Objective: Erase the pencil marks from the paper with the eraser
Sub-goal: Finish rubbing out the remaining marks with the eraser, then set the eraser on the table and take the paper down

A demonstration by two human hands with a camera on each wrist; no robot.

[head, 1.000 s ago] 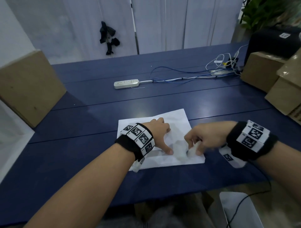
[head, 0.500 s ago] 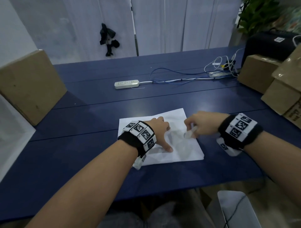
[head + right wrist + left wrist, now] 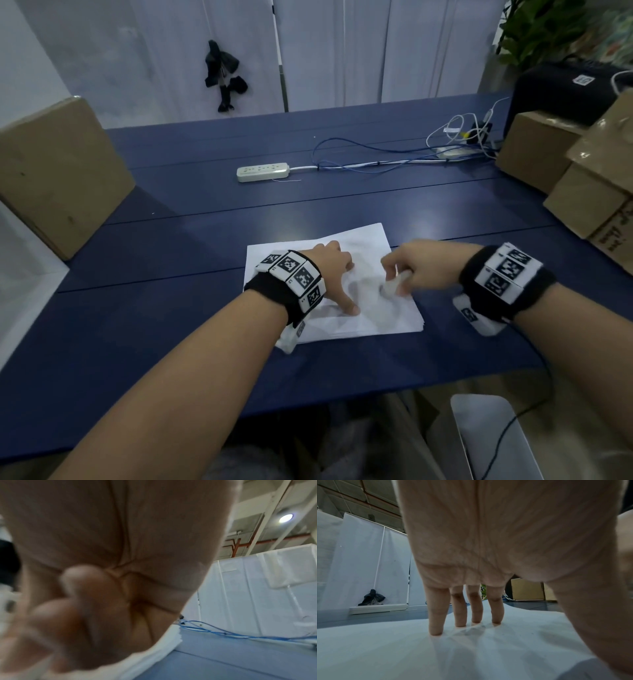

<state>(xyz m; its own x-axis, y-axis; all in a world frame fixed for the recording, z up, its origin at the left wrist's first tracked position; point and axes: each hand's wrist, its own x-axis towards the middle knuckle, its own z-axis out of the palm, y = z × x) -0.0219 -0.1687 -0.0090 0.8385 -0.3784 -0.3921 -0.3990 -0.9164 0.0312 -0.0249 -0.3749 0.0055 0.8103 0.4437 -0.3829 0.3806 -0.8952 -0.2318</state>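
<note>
Cardboard box (image 3: 58, 174) stood at the bench's (image 3: 342, 205) left edge. Paper stack (image 3: 359, 318) lay near the front edge, about mid-bench. Left hand (image 3: 330, 274) pressed the sheet flat; fingers (image 3: 436, 615) straight, tips on the paper (image 3: 471, 649), grip holding nothing. Right hand (image 3: 421, 267) had its fingers curled round a white eraser (image 3: 394, 286), whose tip met the paper's right half. Power strip (image 3: 263, 171) lay farther back, with cardboard boxes (image 3: 565, 185) at the right edge.
</note>
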